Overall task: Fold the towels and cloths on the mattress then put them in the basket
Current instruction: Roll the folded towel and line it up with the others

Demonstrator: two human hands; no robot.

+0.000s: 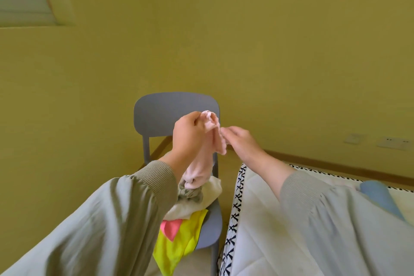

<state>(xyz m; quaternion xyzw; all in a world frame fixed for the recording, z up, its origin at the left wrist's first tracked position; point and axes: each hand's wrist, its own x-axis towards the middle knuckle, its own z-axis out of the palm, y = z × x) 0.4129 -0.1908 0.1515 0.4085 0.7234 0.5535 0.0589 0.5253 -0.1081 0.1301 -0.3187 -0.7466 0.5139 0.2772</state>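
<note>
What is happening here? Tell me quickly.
A person is holding a pale pink cloth up in the air: the left hand grips its top, the right hand pinches an edge. Below it, a pile of unfolded cloths lies on the grey chair beside the mattress. No basket is in view.

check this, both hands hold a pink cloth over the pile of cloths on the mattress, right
Not quite. The left hand and right hand do hold the pink cloth up, but the pile of cloths lies on the grey chair, not the mattress: see the head view.
</note>
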